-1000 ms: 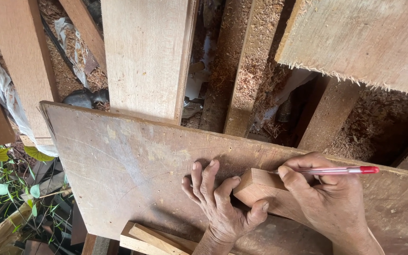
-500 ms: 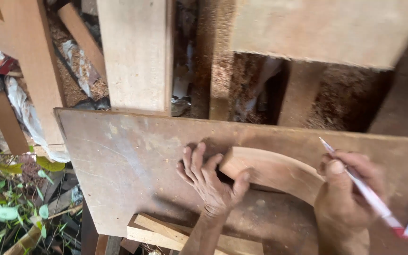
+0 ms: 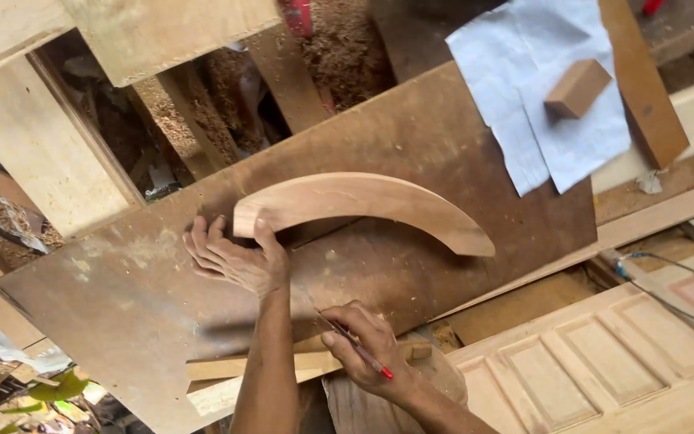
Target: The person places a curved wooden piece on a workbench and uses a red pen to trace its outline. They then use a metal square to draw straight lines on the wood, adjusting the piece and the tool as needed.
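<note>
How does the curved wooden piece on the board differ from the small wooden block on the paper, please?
The curved wooden piece is a long arc; the small wooden block is short and straight-sided. The curved piece lies directly on the brown board, the block on a pale sheet of paper. The left hand touches one end of the curved piece, while nothing touches the block. Both are bare, light brown wood.

The right hand [image 3: 367, 350] with the pen [image 3: 355, 347] has left the curved piece [image 3: 363, 205].
</note>
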